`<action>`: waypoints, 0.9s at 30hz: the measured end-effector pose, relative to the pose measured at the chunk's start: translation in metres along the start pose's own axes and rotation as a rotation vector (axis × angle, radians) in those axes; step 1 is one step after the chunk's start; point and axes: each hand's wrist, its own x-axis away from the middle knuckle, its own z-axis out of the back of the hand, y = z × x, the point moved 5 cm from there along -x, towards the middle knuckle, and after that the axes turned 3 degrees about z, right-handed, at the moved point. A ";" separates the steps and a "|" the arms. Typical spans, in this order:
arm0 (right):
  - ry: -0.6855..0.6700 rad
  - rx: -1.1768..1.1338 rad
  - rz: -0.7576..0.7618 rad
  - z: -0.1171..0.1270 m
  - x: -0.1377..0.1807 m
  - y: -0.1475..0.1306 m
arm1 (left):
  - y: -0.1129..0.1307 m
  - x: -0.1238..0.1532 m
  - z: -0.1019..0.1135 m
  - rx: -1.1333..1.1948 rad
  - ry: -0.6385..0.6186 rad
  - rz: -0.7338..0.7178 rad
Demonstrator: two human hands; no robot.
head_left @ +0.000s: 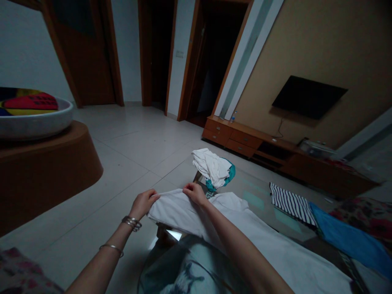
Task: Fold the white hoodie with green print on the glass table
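A white garment (pixel 232 228) lies spread over a glass table (pixel 260 196) in front of me. My left hand (pixel 143 203) pinches its near left edge, with bracelets on the wrist. My right hand (pixel 194 192) grips the fabric's upper edge a little to the right. Both hands hold the cloth at its far end. A crumpled white and teal pile of clothes (pixel 214 168) sits just beyond my right hand.
A black-and-white striped cloth (pixel 290 203) and a blue cloth (pixel 346 237) lie on the table's right side. A round wooden stand with a bowl (pixel 33 118) is at left. A low wooden TV cabinet (pixel 245 139) lines the far wall. Tiled floor stretches ahead.
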 end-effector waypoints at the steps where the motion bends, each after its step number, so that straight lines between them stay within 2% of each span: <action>1: 0.016 0.053 0.019 -0.002 0.000 0.001 | 0.000 0.001 0.000 -0.079 0.027 0.011; 4: 0.050 0.146 0.039 -0.003 0.005 0.002 | 0.003 0.005 0.003 -0.293 0.102 0.007; 8: 0.293 0.162 0.117 0.016 0.029 -0.013 | 0.004 0.008 0.009 -0.430 0.164 -0.045; 9: 0.296 0.171 0.176 0.015 0.036 -0.021 | 0.003 0.008 0.009 -0.438 0.149 -0.044; 13: 0.019 0.313 0.379 -0.019 0.051 -0.046 | -0.004 0.002 0.005 -0.459 -0.015 0.020; 16: -0.006 0.421 0.367 -0.040 0.047 -0.049 | -0.006 -0.005 0.002 -0.491 -0.159 0.077; 18: 0.013 0.405 0.342 -0.040 0.044 -0.046 | -0.005 -0.009 0.002 -0.495 -0.233 0.075; 21: 0.107 0.303 0.309 -0.018 0.057 -0.038 | -0.005 -0.012 0.005 -0.393 -0.291 0.057; 25: 0.349 0.307 0.181 0.022 0.108 -0.007 | -0.005 -0.008 0.010 0.006 -0.353 0.103; 27: 0.339 0.372 0.094 0.028 0.130 0.013 | 0.001 -0.003 0.014 0.203 -0.383 0.152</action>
